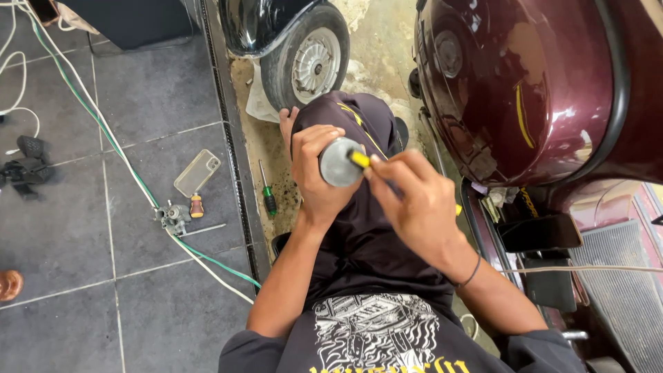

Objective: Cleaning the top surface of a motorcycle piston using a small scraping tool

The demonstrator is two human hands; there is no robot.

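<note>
My left hand (315, 173) is wrapped around a small round grey metal part (338, 163), holding it up over my knee. My right hand (413, 200) grips a screwdriver with a yellow handle (358, 159), whose end meets the face of the grey part. Both hands work above my lap, clad in dark trousers (359, 228). Most of the tool's shaft is hidden behind my right fingers.
A maroon scooter body (525, 90) stands at the right, a black scooter's wheel (311, 59) ahead. On the grey tile floor lie a green-handled screwdriver (267, 193), a small carburettor-like part (173, 217), a clear phone case (197, 173) and white and green cables (103, 131).
</note>
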